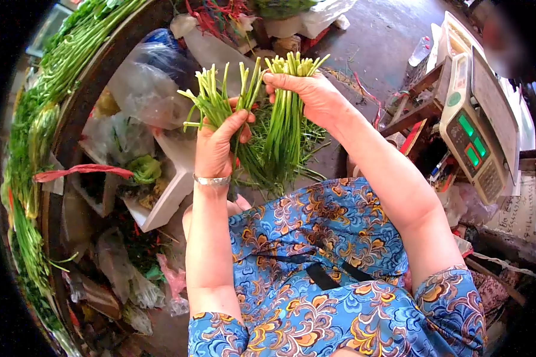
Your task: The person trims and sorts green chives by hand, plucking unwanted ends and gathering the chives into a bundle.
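Note:
My left hand (pixel 220 138), with a silver bracelet at its wrist, is closed around a bunch of garlic chives (pixel 213 94). The pale cut ends fan out above the thumb, and the green leaves hang down behind the hand. Right beside it, my right hand (pixel 307 95) grips a second bunch of chives (pixel 281 131) near its cut ends. Its thumb and fingertips also touch stems at the edge of the left bunch. Below both bunches, loose green leaves (pixel 312 143) lie on the floor.
A curved shelf edge (pixel 80 89) at the left bears long leafy greens (pixel 27 140). Plastic bags (pixel 149 83) and a white foam box (pixel 167 190) stand beside it. To the right is a digital scale (pixel 473 143) with lit green digits. A plastic bottle (pixel 420 50) lies farther back.

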{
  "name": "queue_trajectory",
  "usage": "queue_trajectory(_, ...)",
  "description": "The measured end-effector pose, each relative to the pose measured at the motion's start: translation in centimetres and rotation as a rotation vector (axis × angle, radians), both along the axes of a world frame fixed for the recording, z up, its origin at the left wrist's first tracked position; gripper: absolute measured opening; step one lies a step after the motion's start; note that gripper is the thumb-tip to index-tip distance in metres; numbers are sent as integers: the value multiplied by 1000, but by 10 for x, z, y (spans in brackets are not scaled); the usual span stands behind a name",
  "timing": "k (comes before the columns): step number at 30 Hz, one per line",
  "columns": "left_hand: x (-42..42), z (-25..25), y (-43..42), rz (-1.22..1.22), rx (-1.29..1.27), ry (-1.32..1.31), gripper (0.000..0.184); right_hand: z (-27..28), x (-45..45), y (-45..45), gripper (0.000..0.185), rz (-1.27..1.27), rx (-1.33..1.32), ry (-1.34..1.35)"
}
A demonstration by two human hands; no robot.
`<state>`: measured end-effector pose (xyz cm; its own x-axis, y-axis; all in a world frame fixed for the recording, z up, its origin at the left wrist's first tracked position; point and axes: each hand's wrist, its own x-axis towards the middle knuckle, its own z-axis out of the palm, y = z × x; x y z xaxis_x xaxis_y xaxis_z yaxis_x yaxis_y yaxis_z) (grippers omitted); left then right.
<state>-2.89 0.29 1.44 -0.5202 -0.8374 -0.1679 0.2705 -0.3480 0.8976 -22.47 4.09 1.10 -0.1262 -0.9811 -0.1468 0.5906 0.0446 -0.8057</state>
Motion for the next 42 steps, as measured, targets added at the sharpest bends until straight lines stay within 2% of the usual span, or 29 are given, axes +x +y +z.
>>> queue_trajectory(5,-1,-5,2,-47,-2,-14,27,6,10,2,15,27,-11,-144)
queue_trajectory(13,1,-4,3,48,8,-18,25,2,3,1,16,-108,-56,-22)
queue_trajectory(21,27,-4,-9,151,-86,-107,27,2,-42,4,21,-257,-153,-43)
queue_trajectory(26,42,-5,-15,218,-79,-115,31,6,-57,9,21,-289,-104,-66)
queue_trajectory(30,46,-3,-17,464,-76,-166,23,7,-66,11,22,-349,-143,-53)
queue_trajectory(34,55,-8,-23,591,-120,-147,17,15,-69,14,20,-309,-145,-113)
queue_trajectory(37,51,-2,-18,536,-97,-246,17,18,-63,16,21,-246,-149,-53)
queue_trajectory(40,40,-4,-12,275,-149,-136,16,10,-56,11,22,-166,-184,62)
queue_trajectory(42,27,0,-4,200,-124,-117,18,11,-44,11,25,-172,-129,229)
